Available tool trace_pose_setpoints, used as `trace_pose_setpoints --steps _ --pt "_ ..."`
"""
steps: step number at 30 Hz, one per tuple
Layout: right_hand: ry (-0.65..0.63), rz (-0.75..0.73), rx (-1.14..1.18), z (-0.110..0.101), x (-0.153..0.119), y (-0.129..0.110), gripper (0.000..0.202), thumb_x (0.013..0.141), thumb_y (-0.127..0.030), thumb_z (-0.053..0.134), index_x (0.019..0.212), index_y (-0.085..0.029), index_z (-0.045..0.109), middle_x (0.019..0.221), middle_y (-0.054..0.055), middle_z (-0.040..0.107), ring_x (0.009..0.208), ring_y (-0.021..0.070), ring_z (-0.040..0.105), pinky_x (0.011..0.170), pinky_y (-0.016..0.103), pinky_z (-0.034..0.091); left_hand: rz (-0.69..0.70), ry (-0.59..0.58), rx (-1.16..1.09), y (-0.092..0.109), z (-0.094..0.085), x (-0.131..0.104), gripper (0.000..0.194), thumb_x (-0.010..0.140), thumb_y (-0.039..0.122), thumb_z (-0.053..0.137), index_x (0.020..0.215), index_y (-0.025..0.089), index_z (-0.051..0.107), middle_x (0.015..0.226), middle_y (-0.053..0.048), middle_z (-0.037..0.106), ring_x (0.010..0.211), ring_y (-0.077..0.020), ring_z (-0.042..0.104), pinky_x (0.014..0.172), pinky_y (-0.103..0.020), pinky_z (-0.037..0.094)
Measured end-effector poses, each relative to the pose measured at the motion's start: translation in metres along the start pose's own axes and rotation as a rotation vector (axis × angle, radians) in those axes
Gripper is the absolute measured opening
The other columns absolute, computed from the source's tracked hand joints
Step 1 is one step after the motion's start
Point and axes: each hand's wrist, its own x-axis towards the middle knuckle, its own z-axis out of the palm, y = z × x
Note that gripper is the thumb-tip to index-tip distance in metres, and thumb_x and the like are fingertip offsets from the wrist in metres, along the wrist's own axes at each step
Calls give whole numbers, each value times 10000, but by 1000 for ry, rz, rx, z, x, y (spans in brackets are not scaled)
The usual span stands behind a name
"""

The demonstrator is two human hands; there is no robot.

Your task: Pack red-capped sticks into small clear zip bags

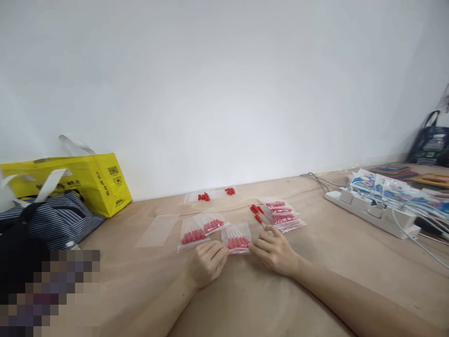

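Both hands meet at a small clear zip bag of red capsules (237,239) lying on the beige desk (315,262). The left hand (206,263) curls its fingers closed on the bag's left edge; the right hand (275,250) pinches its right edge (fingers bent, partly spread). A stack of similar filled bags (282,214) lies just beyond the right hand.

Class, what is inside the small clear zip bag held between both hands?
Small clear zip bag: a row of red capsule-like pieces. Left hand and right hand cover its lower corners.

Left hand (206,263) curled, right hand (275,251) half-open, close together.
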Motion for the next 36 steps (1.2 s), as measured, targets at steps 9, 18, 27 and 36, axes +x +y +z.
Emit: trace_pose_setpoints --steps 9,18,27,36 --pt "80 9 49 6 11 -11 216 776 -103 418 600 -163 529 513 -26 480 549 98 374 716 325 281 94 100 -63 10 13 17 152 819 65 439 804 138 571 734 -39 621 701 -161 560 642 -299 455" --pt "131 18 62 7 13 -16 165 791 -100 424 750 -148 576 568 -12 532 565 100 397 705 315 275 90 107 -81 10 14 16 159 804 46 434 756 121 566 707 -51 613 687 -166 559 638 -296 460" --pt "133 45 86 5 10 -12 184 772 -74 411 682 -150 552 529 -23 478 544 99 386 703 308 272 27 133 -125 5 14 10 123 842 101 457 873 133 571 753 -44 626 683 -155 553 629 -281 460" --pt "159 28 110 5 14 -17 164 783 -93 421 735 -150 566 553 -20 510 551 95 391 703 307 272 100 134 -112 9 12 15 126 834 75 453 815 134 563 736 -33 629 663 -144 555 621 -287 436"
